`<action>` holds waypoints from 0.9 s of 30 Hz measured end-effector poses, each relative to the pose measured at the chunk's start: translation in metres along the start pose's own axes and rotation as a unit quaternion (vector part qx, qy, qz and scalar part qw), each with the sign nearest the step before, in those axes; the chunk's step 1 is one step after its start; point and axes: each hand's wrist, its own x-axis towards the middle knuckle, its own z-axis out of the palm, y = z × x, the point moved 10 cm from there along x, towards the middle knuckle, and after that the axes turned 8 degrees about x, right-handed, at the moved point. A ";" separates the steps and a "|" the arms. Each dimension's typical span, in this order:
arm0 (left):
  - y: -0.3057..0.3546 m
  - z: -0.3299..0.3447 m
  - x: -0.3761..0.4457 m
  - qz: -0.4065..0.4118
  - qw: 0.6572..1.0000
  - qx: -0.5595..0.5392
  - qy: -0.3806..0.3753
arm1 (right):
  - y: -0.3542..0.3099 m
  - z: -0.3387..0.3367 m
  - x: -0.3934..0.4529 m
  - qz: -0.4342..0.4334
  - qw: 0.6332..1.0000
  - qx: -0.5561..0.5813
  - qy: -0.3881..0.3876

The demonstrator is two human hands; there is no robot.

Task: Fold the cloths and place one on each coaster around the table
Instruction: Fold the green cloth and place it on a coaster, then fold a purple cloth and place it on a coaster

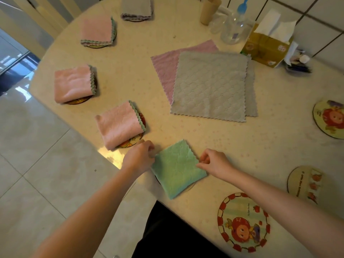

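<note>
Left hand curled at the left edge of the folded green cloth, fingertips tucked against or under that edge; whether actually pinching it cannot be told. Right hand at the right edge, thumb and forefinger drawn together at the zigzag hem, apparently nipping it lightly, though the contact itself is too small to confirm.

Green cloth lying flat, folded square, near the near-left rim of the table, over a coaster of which only dark slivers peep out beneath. Looks placed, or nearly so, with only squaring-up left.

Soft, light, limp microfibre by the look of it: likely to sag and unfold if lifted by one corner, so best taken at two opposite edges with all layers pinched together. Not fragile, not slippery.

Further left and far, four more folded cloths already on coasters: nearest pink cloth, second pink cloth, third pink cloth, grey folded cloth. In the middle, an unfolded stack: grey flat cloth over a pink flat cloth. To the right, three bare coasters: near coaster, right coaster, far-right coaster. At the far right, a tissue box and clear bottle.
</note>
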 end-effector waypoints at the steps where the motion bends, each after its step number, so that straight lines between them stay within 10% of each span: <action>1: 0.011 -0.008 0.007 0.025 0.999 0.015 0.017 | -0.002 -0.011 0.005 -0.006 1.000 -0.013 0.011; 11: 0.126 -0.014 0.075 0.257 0.958 0.116 0.047 | -0.017 -0.118 0.064 -0.078 0.953 -0.225 0.187; 27: 0.142 -0.012 0.118 0.312 0.930 0.164 0.105 | -0.010 -0.127 0.101 -0.156 0.950 -0.251 0.102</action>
